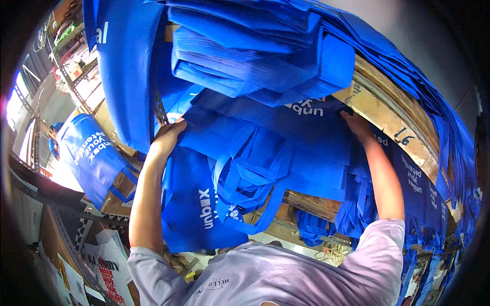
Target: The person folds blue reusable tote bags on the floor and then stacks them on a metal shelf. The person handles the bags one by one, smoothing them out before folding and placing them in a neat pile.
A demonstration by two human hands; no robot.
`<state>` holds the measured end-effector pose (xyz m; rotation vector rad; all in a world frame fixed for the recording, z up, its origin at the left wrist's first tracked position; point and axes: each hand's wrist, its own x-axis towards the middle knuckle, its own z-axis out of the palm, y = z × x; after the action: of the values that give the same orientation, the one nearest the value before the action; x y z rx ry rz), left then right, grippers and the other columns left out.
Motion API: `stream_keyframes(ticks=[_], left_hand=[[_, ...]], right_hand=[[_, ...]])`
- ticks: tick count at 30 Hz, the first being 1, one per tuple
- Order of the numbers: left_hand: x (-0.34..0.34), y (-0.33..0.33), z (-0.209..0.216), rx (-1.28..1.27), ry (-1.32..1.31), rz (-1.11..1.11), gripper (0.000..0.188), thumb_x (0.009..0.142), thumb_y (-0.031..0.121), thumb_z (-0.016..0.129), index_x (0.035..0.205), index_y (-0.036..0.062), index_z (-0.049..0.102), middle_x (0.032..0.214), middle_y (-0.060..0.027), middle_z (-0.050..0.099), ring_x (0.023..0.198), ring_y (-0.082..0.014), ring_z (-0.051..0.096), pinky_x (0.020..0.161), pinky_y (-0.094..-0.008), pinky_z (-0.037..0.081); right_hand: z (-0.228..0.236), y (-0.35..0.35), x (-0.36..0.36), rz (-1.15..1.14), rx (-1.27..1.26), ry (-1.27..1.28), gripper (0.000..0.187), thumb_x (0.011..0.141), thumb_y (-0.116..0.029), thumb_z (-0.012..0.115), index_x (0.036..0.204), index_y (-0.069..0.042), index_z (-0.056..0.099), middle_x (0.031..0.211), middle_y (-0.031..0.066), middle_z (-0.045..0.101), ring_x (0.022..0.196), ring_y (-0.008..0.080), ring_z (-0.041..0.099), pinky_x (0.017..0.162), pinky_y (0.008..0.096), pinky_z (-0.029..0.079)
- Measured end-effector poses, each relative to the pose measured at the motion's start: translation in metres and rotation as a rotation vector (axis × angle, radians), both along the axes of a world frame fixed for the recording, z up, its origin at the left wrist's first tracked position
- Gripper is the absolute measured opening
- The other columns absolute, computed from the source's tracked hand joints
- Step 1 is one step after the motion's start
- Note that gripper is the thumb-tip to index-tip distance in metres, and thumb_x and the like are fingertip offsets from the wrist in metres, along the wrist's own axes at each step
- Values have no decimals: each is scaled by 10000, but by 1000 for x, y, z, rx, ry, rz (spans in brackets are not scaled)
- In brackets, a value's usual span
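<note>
Both arms reach forward over blue fabric tote bags with white print. My left hand (171, 133) is closed on the left edge of a blue tote bag (260, 117), or of a few lying together; I cannot tell how many. At the same bag's right edge, my right hand (357, 126) is closed too, its fingers partly hidden. Loop handles (250, 178) hang from the bag toward me. Just beyond, a thick stack of folded blue bags (255, 56) covers its far side. Below my left hand hangs another printed blue bag (199, 204).
Many blue bags (418, 183) hang over the wooden shelf edge (393, 122) on the right. A tall blue bag (125, 76) hangs at the left, beside a metal rack (76, 81). Another bag (97, 158) lies lower left, near a white printed bag (107, 260).
</note>
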<state>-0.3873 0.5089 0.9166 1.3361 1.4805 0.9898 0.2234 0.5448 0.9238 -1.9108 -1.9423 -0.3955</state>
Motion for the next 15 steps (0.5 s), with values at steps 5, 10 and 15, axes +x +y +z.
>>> stream_keyframes(ticks=[5, 10, 15], left_hand=[[4, 21, -11, 198, 136, 115, 415, 873, 339, 542, 923, -60, 644, 779, -111, 637, 745, -177, 568, 695, -321, 432], [8, 17, -5, 145, 139, 66, 408, 872, 310, 544, 1077, -36, 612, 900, -133, 639, 862, -185, 569, 796, -303, 426], [-14, -11, -47, 147, -224, 26, 417, 880, 181, 612, 1244, 5, 508, 1060, -31, 561, 982, -109, 499, 887, -228, 356]], right_hand=[[25, 4, 3, -18, 3, 425, 599, 821, -310, 627, 1299, -19, 413, 1238, 141, 499, 1075, 216, 501, 921, 344, 389], [69, -35, -23, -70, -113, 723, 529, 820, -285, 640, 1231, -11, 452, 1154, 116, 534, 948, 173, 541, 780, 323, 451], [64, -75, -65, -90, -510, 1027, 459, 819, -259, 653, 1164, -2, 491, 1069, 92, 569, 821, 130, 582, 639, 303, 513]])
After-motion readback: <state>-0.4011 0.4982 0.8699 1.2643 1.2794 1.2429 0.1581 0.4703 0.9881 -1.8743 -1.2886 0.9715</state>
